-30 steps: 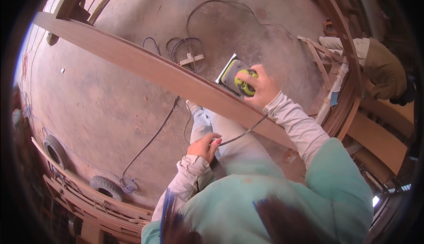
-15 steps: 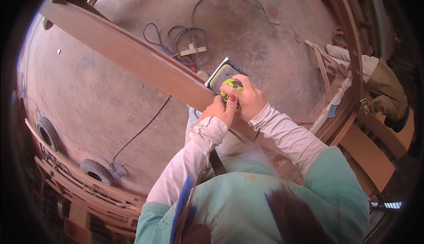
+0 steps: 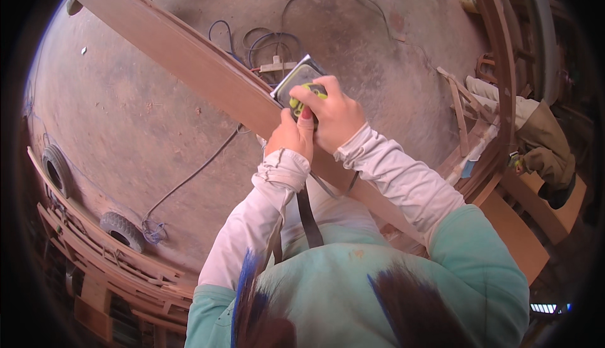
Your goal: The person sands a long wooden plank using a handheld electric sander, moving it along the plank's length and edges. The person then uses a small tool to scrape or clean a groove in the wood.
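I see one long wooden plank (image 3: pixel 189 64) slanting above the dusty floor (image 3: pixel 126 133), and on it one yellow-and-grey sander (image 3: pixel 297 82). My right hand (image 3: pixel 337 118) has its grip closed over the sander; my left hand (image 3: pixel 291 137) rests against it, fingers curled. Two small tyres (image 3: pixel 123 229) lie at the floor's left edge.

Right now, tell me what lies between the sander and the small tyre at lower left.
In the head view, the wooden plank comes first beside the sander, then dusty floor crossed by a dark cable running toward the tyre.
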The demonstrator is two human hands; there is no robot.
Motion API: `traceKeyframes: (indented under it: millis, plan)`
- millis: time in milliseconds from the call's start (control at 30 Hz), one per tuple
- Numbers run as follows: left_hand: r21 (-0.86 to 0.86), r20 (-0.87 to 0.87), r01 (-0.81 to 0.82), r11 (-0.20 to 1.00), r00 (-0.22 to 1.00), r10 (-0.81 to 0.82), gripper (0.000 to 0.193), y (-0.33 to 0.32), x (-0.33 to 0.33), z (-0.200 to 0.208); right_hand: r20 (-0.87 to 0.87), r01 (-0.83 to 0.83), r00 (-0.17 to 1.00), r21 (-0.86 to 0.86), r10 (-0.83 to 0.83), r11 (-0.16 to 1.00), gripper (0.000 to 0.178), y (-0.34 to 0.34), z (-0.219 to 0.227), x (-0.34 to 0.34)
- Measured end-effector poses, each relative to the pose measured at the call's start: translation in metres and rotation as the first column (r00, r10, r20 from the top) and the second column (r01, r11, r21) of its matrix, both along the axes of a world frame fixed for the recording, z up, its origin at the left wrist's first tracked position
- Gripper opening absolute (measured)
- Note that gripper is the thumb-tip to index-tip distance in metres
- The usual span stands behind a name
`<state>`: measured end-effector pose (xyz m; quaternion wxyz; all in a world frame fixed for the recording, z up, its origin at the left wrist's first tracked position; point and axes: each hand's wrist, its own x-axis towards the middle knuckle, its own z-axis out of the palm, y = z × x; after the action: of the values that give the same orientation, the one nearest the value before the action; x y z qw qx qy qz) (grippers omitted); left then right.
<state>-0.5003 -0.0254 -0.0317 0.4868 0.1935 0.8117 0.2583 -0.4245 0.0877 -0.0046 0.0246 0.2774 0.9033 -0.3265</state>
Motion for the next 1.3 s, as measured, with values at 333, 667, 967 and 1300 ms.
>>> traceKeyframes:
  millis: [333, 667, 967, 1300]
  plan:
    - [-0.015, 0.048, 0.002, 1.0, 0.999, -0.001, 0.061, -0.001, 0.019, 0.01, -0.001, 0.005, 1.0, 0.034, -0.005, 0.999, 0.047, -0.004, -0.002, 0.021]
    - [0.172, 0.11, -0.282, 0.944, 0.958, 0.266, 0.067, 0.007, -0.079, -0.041, -0.037, -0.021, 0.999, 0.048, 0.023, 0.999, 0.04, 0.012, -0.007, -0.084]
    - [0.045, 0.102, -0.049, 0.998, 0.994, 0.044, 0.061, -0.002, -0.004, -0.009, 0.046, 0.008, 0.999, -0.031, -0.006, 0.999, 0.051, 0.002, 0.002, -0.005]
    - [-0.011, 0.11, 0.221, 0.975, 0.97, -0.219, 0.051, -0.004, 0.039, 0.026, 0.005, 0.079, 0.997, 0.003, -0.079, 0.997, 0.05, -0.006, 0.01, 0.06]
